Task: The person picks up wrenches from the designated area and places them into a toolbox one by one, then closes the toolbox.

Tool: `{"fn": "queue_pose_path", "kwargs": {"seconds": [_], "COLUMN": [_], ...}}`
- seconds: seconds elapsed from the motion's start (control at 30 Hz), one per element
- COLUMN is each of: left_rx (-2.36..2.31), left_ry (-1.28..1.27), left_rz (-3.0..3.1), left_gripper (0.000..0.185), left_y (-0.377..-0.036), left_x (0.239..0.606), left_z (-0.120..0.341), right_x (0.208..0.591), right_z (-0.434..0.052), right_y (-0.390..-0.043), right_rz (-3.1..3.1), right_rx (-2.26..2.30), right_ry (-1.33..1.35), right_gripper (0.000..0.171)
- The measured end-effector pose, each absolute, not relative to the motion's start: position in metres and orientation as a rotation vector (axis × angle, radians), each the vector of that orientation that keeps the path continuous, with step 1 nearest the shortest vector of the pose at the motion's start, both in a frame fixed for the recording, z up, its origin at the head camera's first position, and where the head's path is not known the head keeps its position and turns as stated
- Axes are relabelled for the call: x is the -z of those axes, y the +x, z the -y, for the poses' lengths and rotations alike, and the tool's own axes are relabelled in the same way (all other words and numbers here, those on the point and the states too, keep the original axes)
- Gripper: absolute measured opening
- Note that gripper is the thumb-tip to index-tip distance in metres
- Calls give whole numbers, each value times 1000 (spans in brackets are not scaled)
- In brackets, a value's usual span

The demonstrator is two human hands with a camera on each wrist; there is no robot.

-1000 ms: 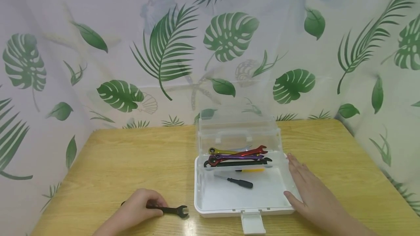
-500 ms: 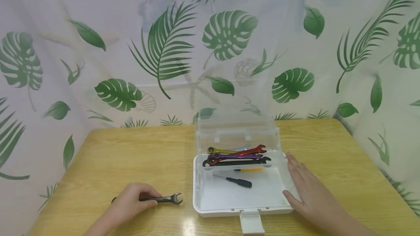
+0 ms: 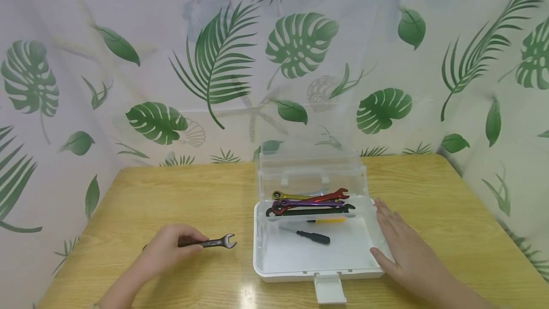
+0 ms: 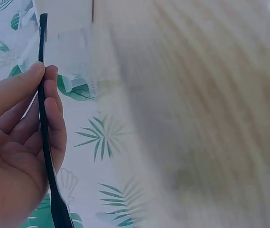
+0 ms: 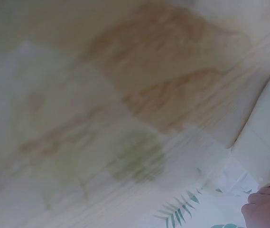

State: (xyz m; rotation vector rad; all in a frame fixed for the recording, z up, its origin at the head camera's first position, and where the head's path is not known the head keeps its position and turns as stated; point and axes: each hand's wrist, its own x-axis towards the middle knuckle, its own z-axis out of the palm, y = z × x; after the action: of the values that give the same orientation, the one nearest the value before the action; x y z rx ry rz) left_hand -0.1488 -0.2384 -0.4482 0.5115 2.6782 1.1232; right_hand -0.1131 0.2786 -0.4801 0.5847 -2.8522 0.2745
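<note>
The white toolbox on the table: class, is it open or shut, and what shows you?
Open. The toolbox has its clear lid standing up behind it, with wrenches and a screwdriver visible inside.

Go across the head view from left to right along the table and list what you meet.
Left hand → dark open-end wrench that it grips → white toolbox, lid open → black-handled screwdriver inside it → right hand, resting flat against the box's right side.
</note>
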Motion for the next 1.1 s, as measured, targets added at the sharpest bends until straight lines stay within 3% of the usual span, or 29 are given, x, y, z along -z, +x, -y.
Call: {"fn": "queue_pose_path", "kwargs": {"seconds": [0.5,1.1], "left_rx": [-1083,-1029], "left_ry": [610,692], "left_rz": [-2783,-2847], "left_gripper": [12,12], "left_y": [-170,-196], "left_x": [418,394], "left_z": [221,166], "right_x": [479,484], "right_z": [-277,-280], "right_y": [-112,-113], "right_rz": [2894,2828], "right_rx": [-295,-261], "right_ry": [564,617], "right_gripper": [86,84]}}
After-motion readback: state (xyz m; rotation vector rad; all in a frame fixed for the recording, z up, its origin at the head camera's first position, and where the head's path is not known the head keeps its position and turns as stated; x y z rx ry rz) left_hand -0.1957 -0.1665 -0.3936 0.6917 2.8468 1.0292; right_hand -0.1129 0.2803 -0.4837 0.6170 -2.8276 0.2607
